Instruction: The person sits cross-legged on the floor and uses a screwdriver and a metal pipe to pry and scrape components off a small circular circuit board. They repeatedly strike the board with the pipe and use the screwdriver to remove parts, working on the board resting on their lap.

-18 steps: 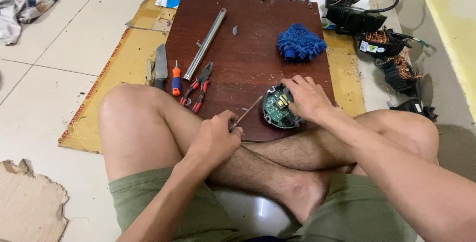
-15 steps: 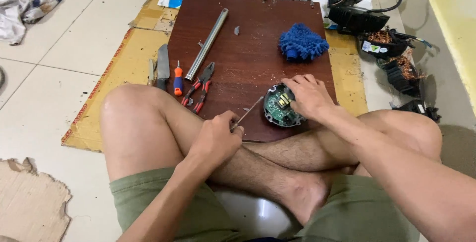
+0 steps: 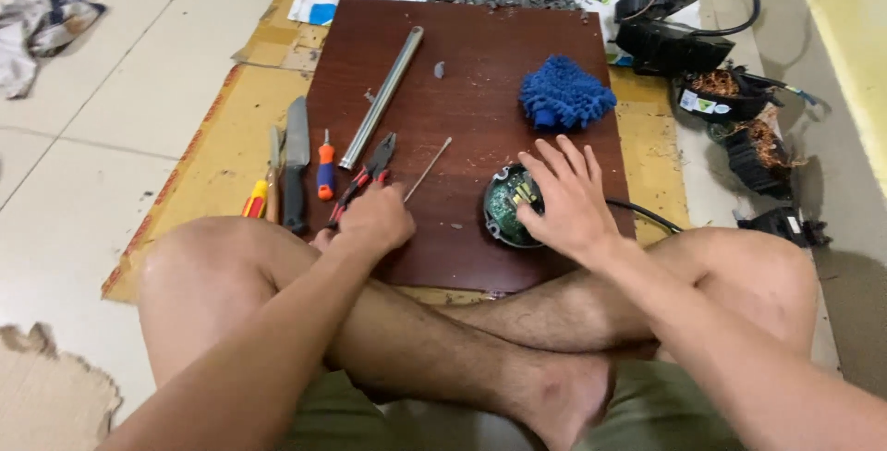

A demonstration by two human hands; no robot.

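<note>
Brown wood board (image 3: 480, 118): R hand (image 3: 565, 200) open, flat on round green unit (image 3: 506, 207) (5 o'clock). L hand (image 3: 374, 220) fisted on thin rod (image 3: 427, 169), pliers (image 3: 365, 178) at its 12.

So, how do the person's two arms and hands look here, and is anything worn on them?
Both arms are bare to the edge of the picture, with no sleeves in view. The left hand and the right hand wear no gloves, and no ring, watch or bracelet shows on either. Both forearms carry some dark hair. The only clothing visible is a pair of olive-green shorts.
</note>
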